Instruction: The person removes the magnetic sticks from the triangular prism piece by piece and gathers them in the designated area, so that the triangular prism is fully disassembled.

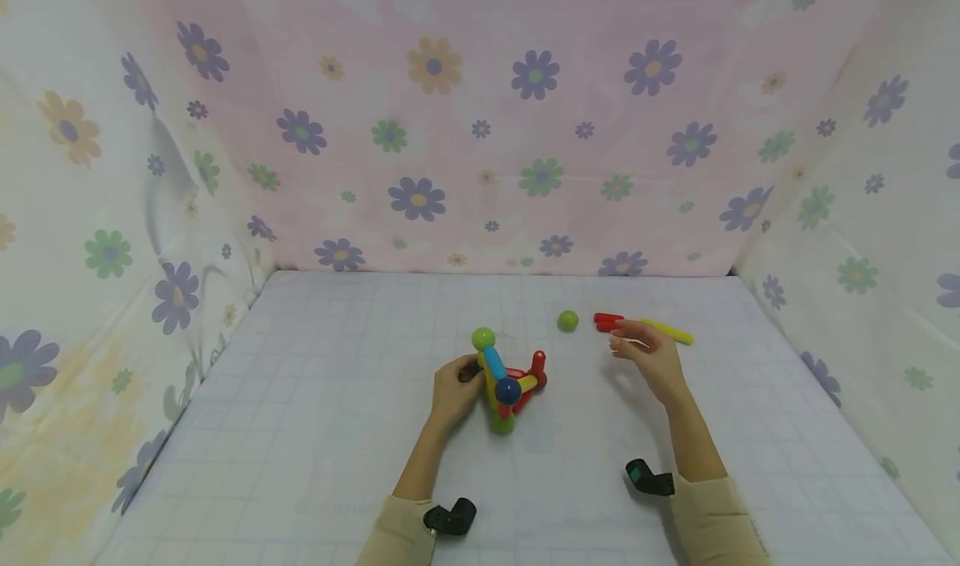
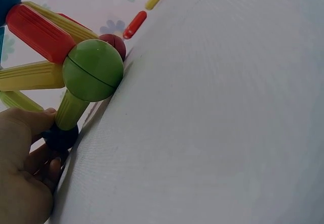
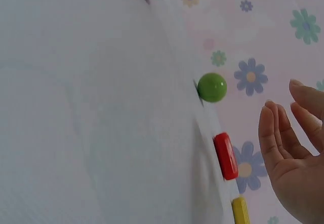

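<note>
A model of coloured rods and balls stands on the table; a navy ball tops it. Its lower left corner is a dark blue ball, which my left hand grips between thumb and fingers. A green ball forms the near corner, with red and yellow rods running from it. My right hand is raised above the table, fingers loosely bent and holding nothing. Just beyond its fingertips lie red rods. A yellow rod lies to the right, partly behind the hand.
A loose green ball lies on the table between the model and the red rods. Flowered cloth hangs behind the white table and along both sides. Dark wrist cameras sit at both sleeves.
</note>
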`<state>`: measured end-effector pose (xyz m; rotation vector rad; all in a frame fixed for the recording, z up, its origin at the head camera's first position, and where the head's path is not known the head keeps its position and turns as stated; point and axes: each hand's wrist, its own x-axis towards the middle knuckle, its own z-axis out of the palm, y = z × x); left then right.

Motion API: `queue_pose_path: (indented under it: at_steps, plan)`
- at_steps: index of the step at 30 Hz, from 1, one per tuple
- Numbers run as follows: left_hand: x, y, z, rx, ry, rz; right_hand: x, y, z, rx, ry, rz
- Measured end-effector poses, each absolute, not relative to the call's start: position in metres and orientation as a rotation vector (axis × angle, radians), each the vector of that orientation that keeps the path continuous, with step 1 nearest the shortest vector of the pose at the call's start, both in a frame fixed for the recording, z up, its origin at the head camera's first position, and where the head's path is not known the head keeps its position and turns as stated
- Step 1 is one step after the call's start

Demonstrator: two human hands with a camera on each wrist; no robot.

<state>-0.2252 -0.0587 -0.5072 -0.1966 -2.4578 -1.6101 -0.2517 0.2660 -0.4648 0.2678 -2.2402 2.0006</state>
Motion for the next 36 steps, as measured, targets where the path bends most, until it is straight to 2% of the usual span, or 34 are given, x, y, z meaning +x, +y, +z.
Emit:
queue_pose_path:
  at_steps: [8, 17, 31, 36]
  plan:
    - [-0.225, -0.059, -0.508, -0.239, -2.428, -1.580, -0.248, 0.225, -0.459, 0.472, -2.510, 1.841]
    - [-0.222, -0.058, -0.506, -0.206, -2.428, -1.626, -0.228, 0.184, -0.436, 0.648, -2.639, 1.759]
    - [-0.208, -0.067, -0.500, -0.126, -2.356, -1.842, -0.227, 0.168, -0.442, 0.774, -2.616, 1.762]
    - [-0.199, -0.074, -0.494, -0.273, -2.397, -2.004, -0.223, 0.161, -0.435, 0.753, -2.639, 1.720]
